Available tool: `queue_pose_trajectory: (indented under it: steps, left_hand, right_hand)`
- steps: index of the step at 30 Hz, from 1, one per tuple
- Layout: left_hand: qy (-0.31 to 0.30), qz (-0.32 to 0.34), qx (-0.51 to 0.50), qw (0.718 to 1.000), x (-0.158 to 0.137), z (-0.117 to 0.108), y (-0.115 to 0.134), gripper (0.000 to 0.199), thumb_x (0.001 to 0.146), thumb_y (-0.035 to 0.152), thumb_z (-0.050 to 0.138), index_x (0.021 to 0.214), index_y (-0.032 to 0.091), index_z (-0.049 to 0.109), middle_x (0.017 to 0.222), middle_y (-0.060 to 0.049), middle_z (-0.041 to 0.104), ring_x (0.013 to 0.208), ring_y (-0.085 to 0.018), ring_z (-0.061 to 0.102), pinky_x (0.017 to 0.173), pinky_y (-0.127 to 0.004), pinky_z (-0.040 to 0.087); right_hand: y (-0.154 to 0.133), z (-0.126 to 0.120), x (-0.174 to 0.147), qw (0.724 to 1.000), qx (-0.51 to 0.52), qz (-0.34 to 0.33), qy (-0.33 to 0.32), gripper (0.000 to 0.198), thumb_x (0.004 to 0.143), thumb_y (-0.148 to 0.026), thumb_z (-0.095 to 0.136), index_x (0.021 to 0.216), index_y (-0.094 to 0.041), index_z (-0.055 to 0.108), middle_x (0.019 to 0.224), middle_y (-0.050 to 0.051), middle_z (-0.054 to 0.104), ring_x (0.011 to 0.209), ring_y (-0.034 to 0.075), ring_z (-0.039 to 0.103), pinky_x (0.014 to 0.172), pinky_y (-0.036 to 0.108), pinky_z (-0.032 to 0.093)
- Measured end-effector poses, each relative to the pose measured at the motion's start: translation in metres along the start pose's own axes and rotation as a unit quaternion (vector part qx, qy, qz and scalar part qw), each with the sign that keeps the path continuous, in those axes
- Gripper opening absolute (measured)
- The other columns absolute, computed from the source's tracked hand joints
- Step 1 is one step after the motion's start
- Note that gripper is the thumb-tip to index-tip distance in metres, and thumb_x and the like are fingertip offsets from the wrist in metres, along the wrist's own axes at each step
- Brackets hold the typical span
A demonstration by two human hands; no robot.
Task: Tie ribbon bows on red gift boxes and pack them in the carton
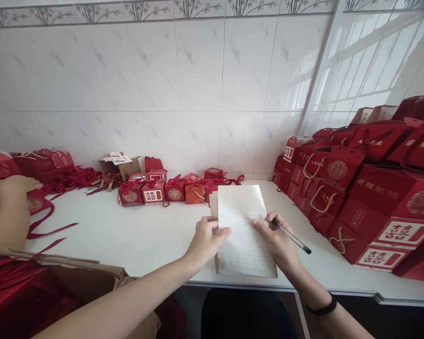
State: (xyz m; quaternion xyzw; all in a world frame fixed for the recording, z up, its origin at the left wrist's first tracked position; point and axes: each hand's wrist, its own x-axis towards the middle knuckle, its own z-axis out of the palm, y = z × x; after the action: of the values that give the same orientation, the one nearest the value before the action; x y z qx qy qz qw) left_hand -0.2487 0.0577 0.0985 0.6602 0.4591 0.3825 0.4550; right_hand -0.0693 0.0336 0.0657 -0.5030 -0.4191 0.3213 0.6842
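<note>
Near the desk's (176,230) front edge we find a white, faintly ruled notepad (243,207); the left hand (205,240) pinches its left side, the right hand (280,241) its right side and a pen (294,238).

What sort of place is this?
Probably a small workroom for gift boxes: stacked red boxes on the right of a long white table, loose red ribbons piled at the left, and an open cardboard box holding more red items.

A narrow, plain black band (324,309) rings the person's right wrist (305,285); the left wrist (188,264) and both forearms (134,299) are bare.
</note>
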Motion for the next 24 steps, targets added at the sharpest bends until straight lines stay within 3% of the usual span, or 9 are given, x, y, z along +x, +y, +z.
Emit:
queue_pose_trajectory:
  steps: [2, 6, 8, 14, 19, 21, 24]
  left_hand:
    - [0.019, -0.028, 0.034, 0.999, 0.002, 0.001, -0.006, 0.021, 0.07, 0.036, 0.063, 0.066, 0.016, 0.063, 0.11, -0.012, 0.061, 0.109, -0.03, 0.052, 0.088, -0.036, 0.041]
    - [-0.076, -0.068, -0.026, 0.994, 0.002, 0.002, -0.015, 0.022, 0.075, 0.036, 0.056, 0.069, 0.015, 0.058, 0.074, -0.005, 0.063, 0.073, -0.02, 0.058, 0.067, -0.03, 0.043]
    - [-0.075, -0.065, 0.02, 0.995, 0.002, 0.003, -0.017, 0.023, 0.074, 0.036, 0.056, 0.064, 0.016, 0.053, 0.068, -0.003, 0.058, 0.066, -0.017, 0.055, 0.062, -0.028, 0.04]
    - [-0.094, 0.001, 0.138, 0.986, 0.0, 0.006, -0.018, 0.025, 0.068, 0.033, 0.057, 0.054, 0.016, 0.045, 0.094, -0.007, 0.054, 0.075, -0.017, 0.053, 0.069, -0.028, 0.041]
    - [-0.186, -0.016, 0.164, 0.969, -0.001, 0.012, -0.03, 0.016, 0.069, 0.026, 0.051, 0.057, 0.015, 0.05, 0.071, -0.002, 0.056, 0.065, -0.016, 0.053, 0.058, -0.026, 0.038]
    - [-0.204, -0.022, 0.195, 0.959, -0.001, 0.013, -0.036, 0.016, 0.071, 0.024, 0.049, 0.058, 0.015, 0.051, 0.067, -0.002, 0.057, 0.064, -0.016, 0.054, 0.057, -0.026, 0.038]
    - [-0.181, 0.006, 0.332, 0.926, -0.002, 0.012, -0.042, 0.014, 0.073, 0.02, 0.048, 0.064, 0.014, 0.056, 0.084, -0.008, 0.061, 0.082, -0.022, 0.057, 0.069, -0.03, 0.044]
  right_hand:
    - [0.005, -0.002, -0.004, 0.999, -0.033, -0.021, 0.026, 0.051, 0.058, -0.051, 0.076, 0.074, -0.021, 0.038, 0.064, -0.004, 0.043, 0.056, 0.014, 0.043, 0.051, 0.023, 0.037]
    - [0.014, -0.005, -0.008, 0.995, -0.073, -0.042, 0.049, 0.042, 0.069, -0.056, 0.065, 0.074, -0.02, 0.043, 0.064, -0.003, 0.042, 0.057, 0.014, 0.039, 0.052, 0.023, 0.033]
    - [0.015, -0.008, -0.007, 0.995, -0.076, -0.043, 0.04, 0.039, 0.072, -0.055, 0.06, 0.075, -0.019, 0.044, 0.066, -0.002, 0.044, 0.059, 0.014, 0.039, 0.053, 0.023, 0.032]
    - [0.018, -0.02, -0.002, 0.986, -0.155, -0.061, 0.009, 0.042, 0.067, -0.055, 0.065, 0.07, -0.02, 0.043, 0.06, -0.003, 0.036, 0.056, 0.014, 0.034, 0.051, 0.024, 0.03]
    - [0.025, -0.026, 0.003, 0.972, -0.213, -0.088, -0.048, 0.038, 0.075, -0.056, 0.06, 0.073, -0.021, 0.045, 0.062, -0.002, 0.044, 0.057, 0.016, 0.041, 0.054, 0.026, 0.035]
    - [0.032, -0.027, 0.004, 0.958, -0.26, -0.096, -0.073, 0.031, 0.081, -0.05, 0.055, 0.077, -0.021, 0.046, 0.064, -0.001, 0.048, 0.057, 0.017, 0.044, 0.055, 0.028, 0.038]
    - [0.049, -0.029, 0.006, 0.913, -0.37, -0.128, -0.113, 0.014, 0.086, -0.033, 0.046, 0.079, -0.021, 0.046, 0.071, 0.004, 0.053, 0.062, 0.021, 0.05, 0.059, 0.032, 0.043]
